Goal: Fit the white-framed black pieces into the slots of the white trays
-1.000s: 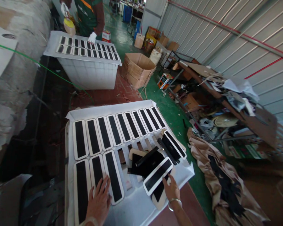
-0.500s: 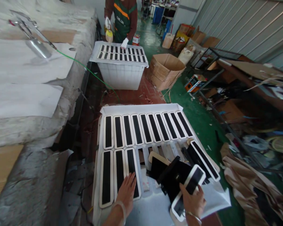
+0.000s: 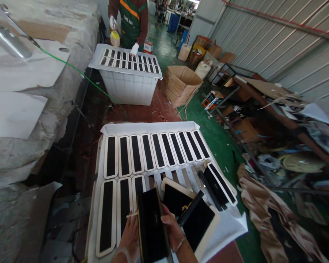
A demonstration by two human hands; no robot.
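Observation:
Between my two hands a black purse stands spread, with a gold-coloured edge on its left and a small mark inside. My left hand closes on its left edge, and my right hand grips the right edge. To the right lie another black purse with a gold clasp and a cream border, and a cream-rimmed black piece partly beneath it. Farther right, a black purse has a white-rimmed panel. Rows of white-rimmed black panels lie on the white sheet; the held purse hides part of the front row.
Ahead, a person in a green apron holds a yellow-topped bottle over a white bin topped with similar panels. A cardboard box stands right of it. A green hose crosses at left; a cluttered metal rack stands at right.
My right hand has brought a purse leftward, and my left hand has left the front-row panel to grip it too. The purses at right lie differently. The view has shifted right.

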